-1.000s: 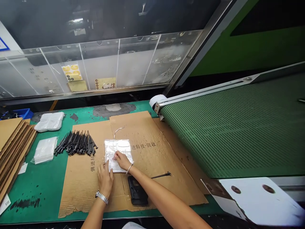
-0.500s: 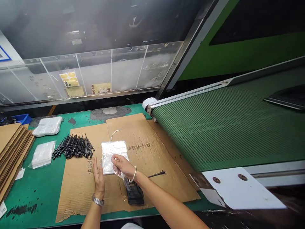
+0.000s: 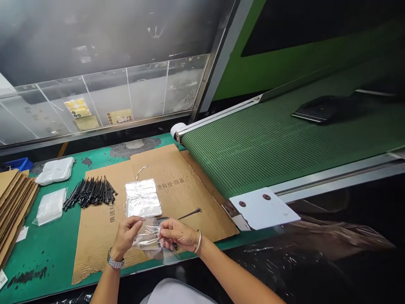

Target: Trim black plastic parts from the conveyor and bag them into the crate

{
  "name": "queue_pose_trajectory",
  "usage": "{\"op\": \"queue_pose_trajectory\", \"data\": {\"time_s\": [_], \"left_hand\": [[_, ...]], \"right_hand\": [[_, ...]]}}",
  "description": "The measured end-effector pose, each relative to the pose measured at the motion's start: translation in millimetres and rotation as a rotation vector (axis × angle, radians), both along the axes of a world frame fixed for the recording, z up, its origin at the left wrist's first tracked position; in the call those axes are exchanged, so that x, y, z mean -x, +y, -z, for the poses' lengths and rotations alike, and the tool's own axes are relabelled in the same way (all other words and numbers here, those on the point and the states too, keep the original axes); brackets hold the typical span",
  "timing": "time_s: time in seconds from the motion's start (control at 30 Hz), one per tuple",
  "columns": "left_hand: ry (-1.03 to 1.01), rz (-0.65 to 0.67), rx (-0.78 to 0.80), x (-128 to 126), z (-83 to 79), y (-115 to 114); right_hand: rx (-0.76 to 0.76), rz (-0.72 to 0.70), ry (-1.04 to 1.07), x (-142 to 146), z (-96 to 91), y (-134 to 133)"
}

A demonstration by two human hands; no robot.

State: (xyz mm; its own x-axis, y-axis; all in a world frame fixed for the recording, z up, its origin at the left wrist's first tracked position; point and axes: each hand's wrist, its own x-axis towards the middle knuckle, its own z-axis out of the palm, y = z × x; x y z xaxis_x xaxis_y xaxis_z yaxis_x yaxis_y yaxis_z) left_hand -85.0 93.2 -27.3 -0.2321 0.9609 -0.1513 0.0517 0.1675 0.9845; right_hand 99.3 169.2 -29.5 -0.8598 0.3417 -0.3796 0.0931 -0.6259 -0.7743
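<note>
My left hand (image 3: 126, 236) and my right hand (image 3: 177, 234) are close together, low in the middle of the view. Both pinch a clear plastic bag (image 3: 147, 237) and hold it up between them, over the edge of the cardboard sheet (image 3: 95, 249). A shiny flat bag (image 3: 143, 197) lies on the cardboard just above them, near black cable ties (image 3: 90, 192). In the earlier view, my left hand was open and held nothing; now it pinches too.
</note>
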Motion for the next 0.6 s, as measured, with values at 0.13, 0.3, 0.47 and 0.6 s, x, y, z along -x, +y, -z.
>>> {"op": "queue_pose_trajectory", "data": {"time_s": [0.13, 0.3, 0.47, 0.6], "left_hand": [[0.0, 0.093, 0.037, -3.6, -7.1, -6.0], [0.14, 0.063, 0.007, -15.8, -13.2, -11.0], [0.465, -0.265, -0.165, -37.4, -23.4, -22.1], [-0.07, 0.139, 0.037, -70.2, -22.3, -33.7]], "right_hand": [[-0.079, 0.056, -0.04, -10.5, 2.8, -14.0], [-0.244, 0.157, -0.012, -14.3, -0.3, -31.0], [-0.38, 0.223, -0.003, -16.2, -6.5, -40.2], [-0.734, 0.255, -0.154, -16.3, -11.4, -47.4]]}}
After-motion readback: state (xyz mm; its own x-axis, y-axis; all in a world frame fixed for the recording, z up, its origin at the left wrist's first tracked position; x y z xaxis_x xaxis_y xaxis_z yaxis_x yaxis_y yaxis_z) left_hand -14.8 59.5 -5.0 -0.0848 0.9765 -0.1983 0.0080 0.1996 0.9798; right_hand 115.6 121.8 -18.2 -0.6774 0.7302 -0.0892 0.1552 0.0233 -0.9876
